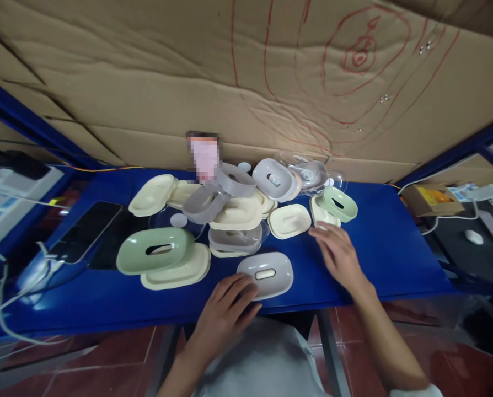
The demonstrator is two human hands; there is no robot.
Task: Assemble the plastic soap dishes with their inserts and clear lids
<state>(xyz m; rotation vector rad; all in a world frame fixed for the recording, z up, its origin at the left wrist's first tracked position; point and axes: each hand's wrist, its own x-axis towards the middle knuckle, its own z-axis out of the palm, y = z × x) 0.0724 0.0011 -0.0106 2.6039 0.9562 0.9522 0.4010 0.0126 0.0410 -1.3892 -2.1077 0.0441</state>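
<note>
Close to the table's front edge lies a shallow grey oval plastic dish (282, 270) with a slot in its middle, through which a pale surface shows. My left hand (230, 306) is at the dish's left end, fingers stretched and apart, fingertips over its rim. On the right, my right hand (338, 251) is open, its fingertips close to a cream oval piece (290, 221) and a cream part (323, 214) under a green dish (341, 204). Neither hand visibly grips anything.
Behind is a loose pile of grey dishes (205, 203), cream pieces (236, 214) and clear plastic parts (338, 179). A larger green dish (155, 251) rests on a cream base (188, 271). Dark phone-like slabs (87, 231) and white cables lie left. A cardboard wall (147, 82) stands behind.
</note>
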